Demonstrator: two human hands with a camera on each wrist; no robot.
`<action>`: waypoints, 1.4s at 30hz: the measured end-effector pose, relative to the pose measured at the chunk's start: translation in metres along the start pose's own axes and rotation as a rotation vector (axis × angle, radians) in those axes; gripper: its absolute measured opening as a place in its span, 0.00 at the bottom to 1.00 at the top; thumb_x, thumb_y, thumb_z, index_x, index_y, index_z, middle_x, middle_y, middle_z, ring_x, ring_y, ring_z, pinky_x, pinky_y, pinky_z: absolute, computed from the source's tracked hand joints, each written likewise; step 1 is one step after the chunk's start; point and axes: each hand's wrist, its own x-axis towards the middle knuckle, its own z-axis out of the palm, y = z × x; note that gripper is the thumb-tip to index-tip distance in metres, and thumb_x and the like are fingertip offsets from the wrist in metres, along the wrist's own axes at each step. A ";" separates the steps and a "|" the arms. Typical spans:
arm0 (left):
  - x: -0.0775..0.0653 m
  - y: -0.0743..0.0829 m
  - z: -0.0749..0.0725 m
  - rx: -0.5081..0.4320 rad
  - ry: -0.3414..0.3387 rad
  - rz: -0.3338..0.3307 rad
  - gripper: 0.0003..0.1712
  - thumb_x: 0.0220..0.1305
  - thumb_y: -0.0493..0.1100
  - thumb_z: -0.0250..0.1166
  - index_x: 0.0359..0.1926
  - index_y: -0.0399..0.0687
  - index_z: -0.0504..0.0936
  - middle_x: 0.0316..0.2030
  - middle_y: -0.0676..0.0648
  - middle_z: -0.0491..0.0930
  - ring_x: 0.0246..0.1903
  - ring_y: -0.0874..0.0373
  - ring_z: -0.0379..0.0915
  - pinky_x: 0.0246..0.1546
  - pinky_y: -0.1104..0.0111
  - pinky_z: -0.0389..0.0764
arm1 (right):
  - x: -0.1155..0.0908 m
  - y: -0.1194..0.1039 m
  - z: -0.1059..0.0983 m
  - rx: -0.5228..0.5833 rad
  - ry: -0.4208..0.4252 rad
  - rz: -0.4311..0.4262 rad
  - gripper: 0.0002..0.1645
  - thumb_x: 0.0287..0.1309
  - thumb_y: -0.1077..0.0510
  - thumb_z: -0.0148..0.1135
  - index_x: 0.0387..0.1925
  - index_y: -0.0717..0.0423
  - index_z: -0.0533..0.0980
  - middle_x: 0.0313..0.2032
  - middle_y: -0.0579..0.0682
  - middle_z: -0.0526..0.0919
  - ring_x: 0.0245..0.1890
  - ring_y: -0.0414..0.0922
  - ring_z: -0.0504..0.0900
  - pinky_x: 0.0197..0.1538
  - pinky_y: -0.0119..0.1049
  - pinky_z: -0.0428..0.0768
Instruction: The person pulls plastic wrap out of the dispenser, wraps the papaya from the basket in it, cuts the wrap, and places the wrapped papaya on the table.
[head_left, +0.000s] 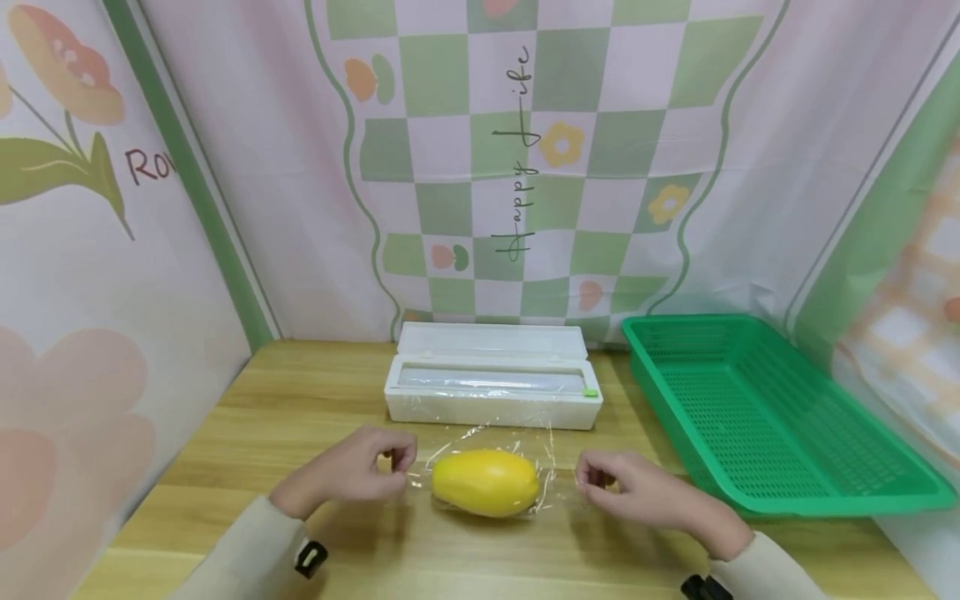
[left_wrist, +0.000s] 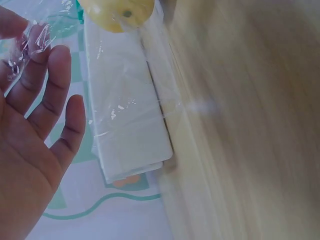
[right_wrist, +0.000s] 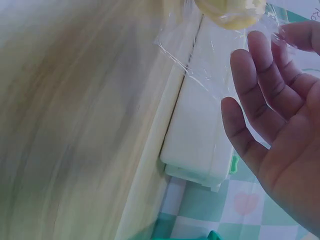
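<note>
A yellow oblong fruit (head_left: 486, 482), which looks like a papaya or melon, lies on the table between the two hands. Clear plastic wrap (head_left: 551, 467) spreads around it and up toward the white box behind. On the fruit's left, my left hand (head_left: 367, 463) pinches the wrap between thumb and forefinger; crumpled film (left_wrist: 40, 42) shows at its fingertips in the left wrist view. My right hand (head_left: 637, 487) pinches the film's other side, right of the fruit, with its remaining fingers loosely bent (right_wrist: 265, 95) in the right wrist view.
A white cling-film box (head_left: 493, 410) with its lid raised stands behind the fruit, a small green slider (head_left: 590, 392) at its right end. At the right sits a green plastic basket (head_left: 720, 467). Patterned cloth (head_left: 510, 167) hangs behind the wooden table (head_left: 300, 383).
</note>
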 end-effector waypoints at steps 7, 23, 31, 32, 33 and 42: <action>0.006 -0.017 0.005 -0.044 0.037 -0.085 0.12 0.54 0.32 0.62 0.27 0.56 0.72 0.25 0.60 0.74 0.27 0.64 0.72 0.32 0.67 0.81 | 0.007 0.014 0.005 0.040 0.011 0.040 0.06 0.68 0.62 0.59 0.34 0.49 0.74 0.25 0.34 0.73 0.25 0.31 0.70 0.26 0.30 0.76; 0.014 -0.037 0.016 -0.160 -0.081 -0.017 0.24 0.66 0.26 0.53 0.55 0.52 0.82 0.35 0.48 0.78 0.26 0.68 0.64 0.28 0.72 0.76 | 0.012 0.033 0.016 0.118 -0.069 0.148 0.05 0.69 0.59 0.59 0.34 0.50 0.75 0.25 0.37 0.75 0.24 0.32 0.70 0.26 0.29 0.74; 0.016 -0.035 0.017 -0.152 -0.084 -0.041 0.26 0.65 0.26 0.55 0.57 0.54 0.83 0.28 0.53 0.73 0.21 0.70 0.59 0.22 0.76 0.70 | 0.012 0.029 0.009 0.142 -0.034 0.241 0.11 0.76 0.56 0.48 0.38 0.52 0.76 0.29 0.43 0.78 0.30 0.41 0.77 0.34 0.35 0.80; 0.016 -0.034 0.017 -0.150 -0.084 -0.048 0.26 0.65 0.26 0.55 0.57 0.54 0.83 0.27 0.54 0.72 0.21 0.70 0.59 0.22 0.76 0.70 | 0.012 0.026 0.008 0.123 -0.004 0.256 0.12 0.77 0.55 0.47 0.39 0.53 0.76 0.31 0.44 0.79 0.33 0.43 0.78 0.36 0.37 0.80; 0.016 -0.034 0.017 -0.146 -0.084 -0.053 0.26 0.65 0.26 0.56 0.56 0.55 0.83 0.27 0.55 0.71 0.21 0.70 0.59 0.22 0.76 0.70 | 0.012 0.023 0.008 0.095 0.032 0.270 0.12 0.77 0.54 0.47 0.41 0.53 0.76 0.33 0.45 0.80 0.35 0.44 0.79 0.39 0.38 0.81; 0.017 -0.035 0.018 -0.148 -0.071 -0.063 0.26 0.64 0.27 0.57 0.56 0.57 0.83 0.23 0.57 0.70 0.21 0.69 0.60 0.22 0.75 0.70 | 0.026 -0.034 0.029 -0.343 0.415 -0.244 0.13 0.54 0.67 0.68 0.41 0.53 0.83 0.40 0.42 0.86 0.40 0.40 0.83 0.45 0.33 0.84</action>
